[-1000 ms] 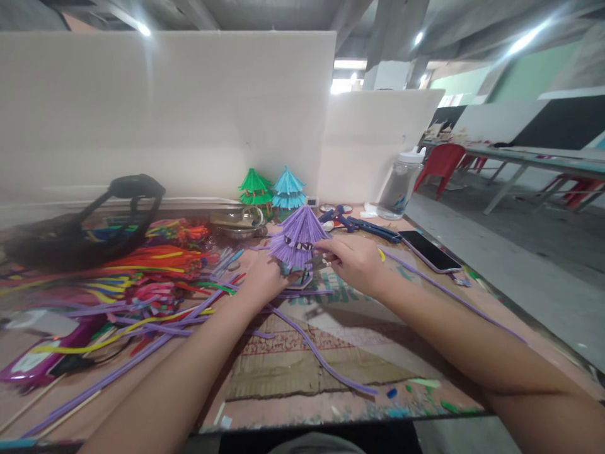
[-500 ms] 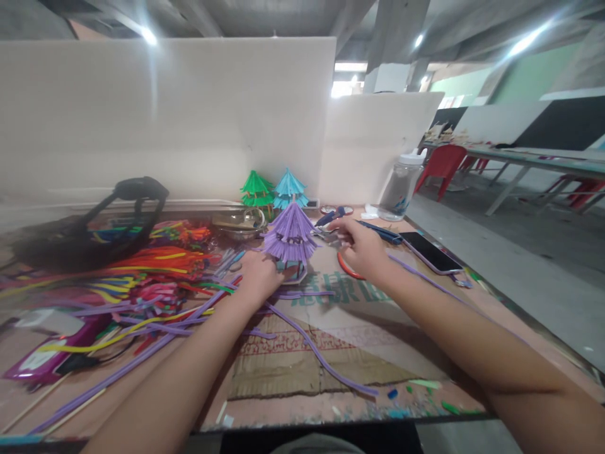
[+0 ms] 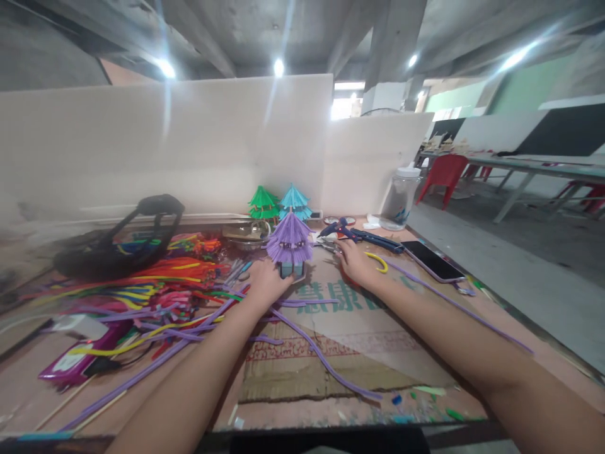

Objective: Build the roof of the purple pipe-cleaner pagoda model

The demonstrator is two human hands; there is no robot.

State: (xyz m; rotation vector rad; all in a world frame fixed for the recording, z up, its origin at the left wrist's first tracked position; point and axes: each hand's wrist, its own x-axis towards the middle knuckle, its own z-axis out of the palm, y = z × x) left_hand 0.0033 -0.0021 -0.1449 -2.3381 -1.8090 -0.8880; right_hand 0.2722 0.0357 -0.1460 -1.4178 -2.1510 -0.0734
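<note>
A small purple pavilion model point(image 3: 289, 243) with a two-tiered pleated roof stands on the cardboard point(image 3: 340, 372). My left hand point(image 3: 265, 277) is closed around the left side of its base, the thumb in front. My right hand point(image 3: 355, 260) lies low over the cardboard, fingers stretched forward. Under and beside it is what looks like a pair of scissors, with a yellow curved handle point(image 3: 378, 262) showing to the right and the rest mostly hidden. Just beyond the right fingers lies a dark blue glue gun point(image 3: 341, 229). Green point(image 3: 263, 203) and light blue point(image 3: 293, 200) models stand behind the purple one.
Bundles of coloured pipe cleaners point(image 3: 184, 274) and a black strapped object point(image 3: 127, 243) cover the left side. Loose purple strips point(image 3: 331, 369) cross the cardboard. A phone point(image 3: 433, 260), a dark blue tool point(image 3: 378, 239) and a clear bottle point(image 3: 401, 197) are at right.
My right hand has lowered and its fingers have stretched out; a yellow handle now shows beside it, where a red one showed below it. The left hand stays at the model. The view has tilted up.
</note>
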